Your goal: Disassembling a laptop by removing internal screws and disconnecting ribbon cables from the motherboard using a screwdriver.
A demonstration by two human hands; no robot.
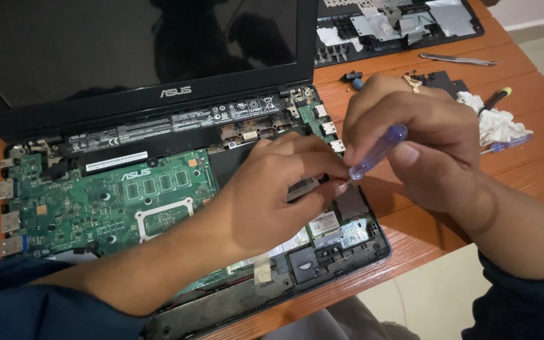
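Evenly bright and sharp throughout, soft daylight from above, faint reflections on the dark laptop screen (133, 44), gentle shadows under hands.

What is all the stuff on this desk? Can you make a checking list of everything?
Surface: orange wooden slat table, worn in places.
Job's things: opened laptop with its green circuit board bare and its screen dark; blue-handled screwdriver.
Clutter: removed keyboard cover at the far edge, metal tweezers, white crumpled cloth, a second screwdriver, small black parts.
Grips: right hand holds the blue-handled screwdriver; left hand pinches a small grey part inside the laptop.
Cables: nothing seen.
Surroundings: pale floor beside the table.
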